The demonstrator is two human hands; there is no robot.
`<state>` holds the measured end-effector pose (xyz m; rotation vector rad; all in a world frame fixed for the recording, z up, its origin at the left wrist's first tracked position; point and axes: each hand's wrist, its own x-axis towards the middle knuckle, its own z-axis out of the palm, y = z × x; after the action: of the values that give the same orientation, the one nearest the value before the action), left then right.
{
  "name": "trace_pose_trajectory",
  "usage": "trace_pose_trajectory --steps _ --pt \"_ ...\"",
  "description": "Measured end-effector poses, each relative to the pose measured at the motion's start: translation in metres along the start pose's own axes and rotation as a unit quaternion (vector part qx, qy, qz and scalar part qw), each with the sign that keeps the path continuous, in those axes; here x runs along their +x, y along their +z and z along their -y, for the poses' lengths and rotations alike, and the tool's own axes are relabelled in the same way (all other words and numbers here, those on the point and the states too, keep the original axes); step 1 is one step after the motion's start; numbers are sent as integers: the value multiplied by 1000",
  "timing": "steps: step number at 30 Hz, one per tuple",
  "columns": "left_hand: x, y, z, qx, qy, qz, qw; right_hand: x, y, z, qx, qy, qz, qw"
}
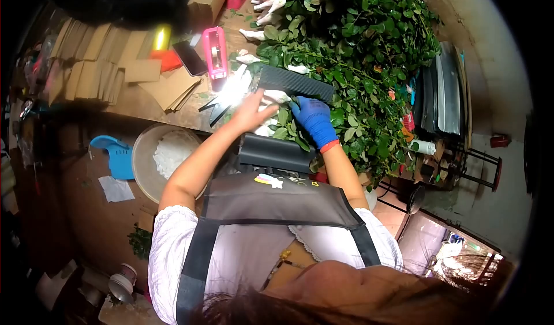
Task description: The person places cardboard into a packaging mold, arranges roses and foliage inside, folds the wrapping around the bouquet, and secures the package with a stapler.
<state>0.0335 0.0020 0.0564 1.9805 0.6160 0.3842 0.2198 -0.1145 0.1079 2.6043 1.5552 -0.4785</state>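
- Leaning over a wooden bench [232, 23], a person in a white top and dark apron [277, 198] works with both hands in front of them.
- Bare left hand [251, 113]: thumb and fingers parted, with a white-wrapped flower [276, 96] between them; I cannot tell whether they press on it.
- Right hand [312, 117], in a blue glove with an orange cuff: fingers curled at the leafy end of that flower; from here I cannot tell whether they are clamped.
- The flower lies just nearer the person than a ribbed black board [297, 84]; a dark padded strip [276, 152] sits closer to the apron.
- Beyond and to the right, a big heap of leafy stems [358, 54] covers the bench, more white wraps along its left edge.
- To the left: a pink tool [215, 54], a phone [189, 58] and stacked brown cardboard [95, 42].
- Below, a round tub [142, 163] holds white pieces, beside a blue plastic seat [117, 155].
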Motion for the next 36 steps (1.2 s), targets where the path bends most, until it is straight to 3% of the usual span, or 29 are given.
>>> trace_pose_trajectory --steps 1,4,8,11,12,15,17,18,19,21,23,24,27,30,36 --pt "4 -6 -7 -55 -51 4 997 2 1 1 -4 2 7 1000" --pt "5 -6 -17 63 -30 -55 996 3 0 4 -17 11 28 999" --pt "0 -2 -5 70 107 -130 983 6 9 -1 -5 9 14 1000" --pt "-6 -1 2 15 141 -174 975 5 12 -1 -7 13 11 1000" --pt "-11 -3 -2 5 136 -187 973 5 11 0 -8 18 21 1000" --pt "-33 -31 -13 -250 -108 -247 930 5 7 2 3 29 39 999" --pt "-31 -47 -3 -139 -18 -348 927 4 4 0 24 23 34 999" --pt "-33 -36 37 -222 -66 -269 935 3 1 0 34 26 46 998" --pt "-30 -47 12 -184 -186 -185 947 2 -3 1 43 29 58 997" --pt "-14 0 59 -136 -164 -120 970 4 -4 5 47 37 63 996" --pt "-2 11 40 -75 -132 -103 983 3 -2 6 37 55 57 996" --pt "7 7 31 -80 -179 -44 980 4 4 6 33 60 48 996" --pt "4 -6 -3 -173 -174 -89 965 5 16 5 29 71 28 997" --pt "0 15 24 -174 -136 -152 963 3 12 9 32 69 28 997" --pt "-9 35 29 -259 -146 -297 907 3 12 11 47 84 41 995"
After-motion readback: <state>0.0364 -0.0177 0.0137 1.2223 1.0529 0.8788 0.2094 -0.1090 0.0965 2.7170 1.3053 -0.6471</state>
